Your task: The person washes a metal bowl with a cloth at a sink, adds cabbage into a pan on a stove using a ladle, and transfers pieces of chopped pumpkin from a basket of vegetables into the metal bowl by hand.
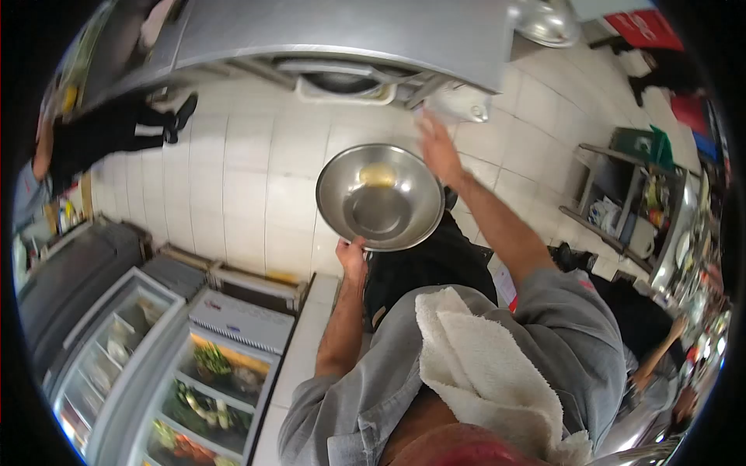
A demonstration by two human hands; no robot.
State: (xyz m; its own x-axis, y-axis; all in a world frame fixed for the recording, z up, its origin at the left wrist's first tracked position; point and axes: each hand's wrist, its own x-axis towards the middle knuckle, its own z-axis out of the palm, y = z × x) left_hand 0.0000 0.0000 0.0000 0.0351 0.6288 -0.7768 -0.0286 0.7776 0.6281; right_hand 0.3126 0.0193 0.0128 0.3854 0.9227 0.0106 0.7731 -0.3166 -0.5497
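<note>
tipping could be caused by one-sided support: the steel bowl (378, 213) is held above the floor (284, 155), its near rim gripped by the left hand's (352, 255) curled fingers; the right hand's (441, 152) blurred finger opening cannot be told.

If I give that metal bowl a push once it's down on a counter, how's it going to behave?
The metal bowl looks stiff, so it probably won't flex. Its smooth, shiny surface suggests it would slide fairly easily. The flared rim over a narrower base might make it tip if pushed high up.
</note>
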